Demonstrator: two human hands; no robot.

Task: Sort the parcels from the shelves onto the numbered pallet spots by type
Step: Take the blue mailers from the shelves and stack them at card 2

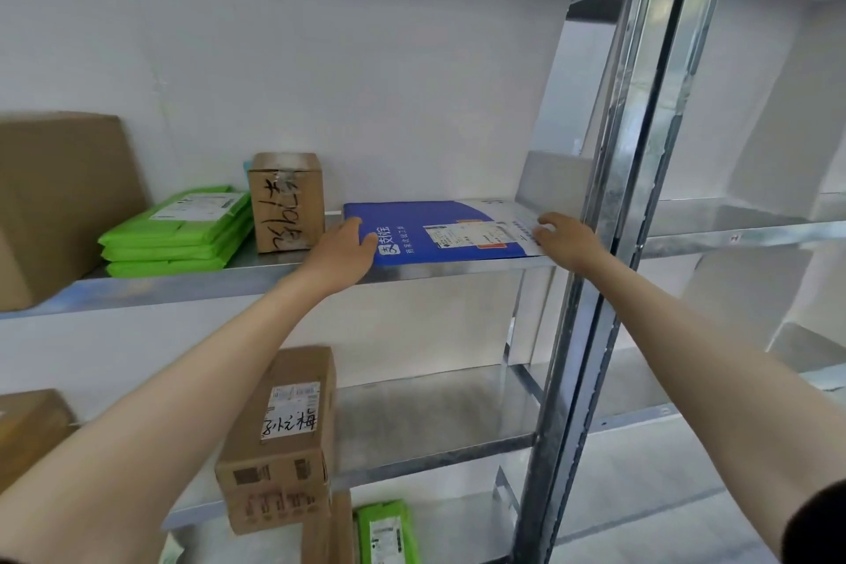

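Observation:
A flat blue and white envelope parcel (pixel 439 230) with a shipping label lies on the upper metal shelf (pixel 256 272). My left hand (pixel 345 253) holds its left edge, thumb on top of the blue part. My right hand (pixel 565 240) holds its white right end, fingers curled onto the top. A small brown box (pixel 286 202) with black handwriting stands upright just left of the envelope. A stack of green mailer bags (pixel 183 231) lies further left.
A large brown carton (pixel 55 206) fills the shelf's left end. On the lower shelf stand a tall brown box (pixel 284 435) and another carton (pixel 27 430). A green bag (pixel 387 531) sits below. A metal upright (pixel 595 243) rises right beside my right hand.

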